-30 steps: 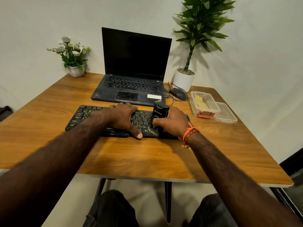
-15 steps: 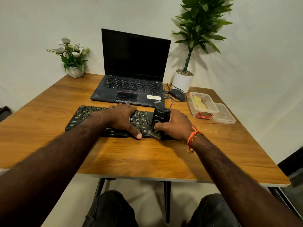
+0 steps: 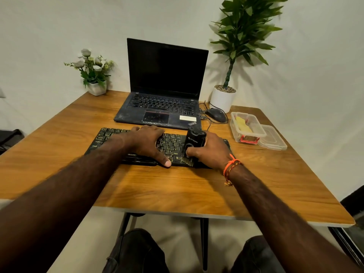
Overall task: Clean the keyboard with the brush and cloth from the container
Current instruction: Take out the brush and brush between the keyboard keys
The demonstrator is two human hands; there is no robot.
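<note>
Black keyboard (image 3: 110, 137) lying on wooden worktop (image 3: 177, 186), long axis running left to right, just in front of open laptop (image 3: 163, 95) bearing a ThinkPad logo. Left hand (image 3: 146, 143) pressed flat on the keys, fingers spread, gripping nothing. Right hand (image 3: 209, 149) clamped on black brush (image 3: 194, 142), upright, bristles down on the keys near the front edge, white lettering too blurred to read. Clear container (image 3: 247, 127) to the right, holding yellow cloth (image 3: 243, 124).
</note>
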